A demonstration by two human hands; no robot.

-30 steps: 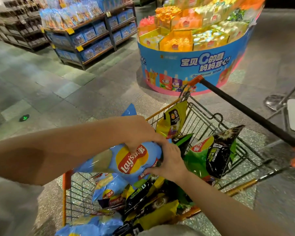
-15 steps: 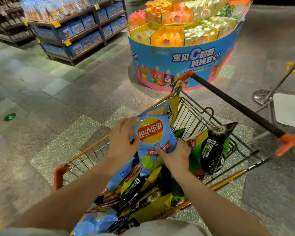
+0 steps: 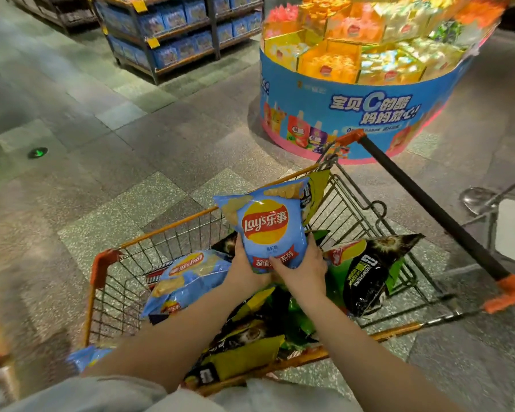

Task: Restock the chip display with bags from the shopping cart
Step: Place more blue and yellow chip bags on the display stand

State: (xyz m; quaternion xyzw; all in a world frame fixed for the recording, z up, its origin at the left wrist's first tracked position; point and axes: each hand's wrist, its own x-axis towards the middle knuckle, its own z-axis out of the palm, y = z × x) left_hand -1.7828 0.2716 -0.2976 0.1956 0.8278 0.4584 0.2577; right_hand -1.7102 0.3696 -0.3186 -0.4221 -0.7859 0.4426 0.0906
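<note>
Lifted upright since a moment ago, the blue chip bag sits above the shopping cart, the left hand and right hand with fingers clamped on its bottom corners. It looks light, puffy and crushable, so holding the edges seems best.

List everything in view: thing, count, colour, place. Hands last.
held chip bag: one, light blue, upright above the cart
shopping cart: one, orange-rimmed wire, centre
blue chip bag: one, lying at the cart's left
black-green bag: one, at the cart's right
other bags: several, yellow, black, green, piled in the cart
round display: one, blue and pink, behind the cart
shelves: blue packs, far left
hands: left hand and right hand, gripping the held bag's bottom
</note>
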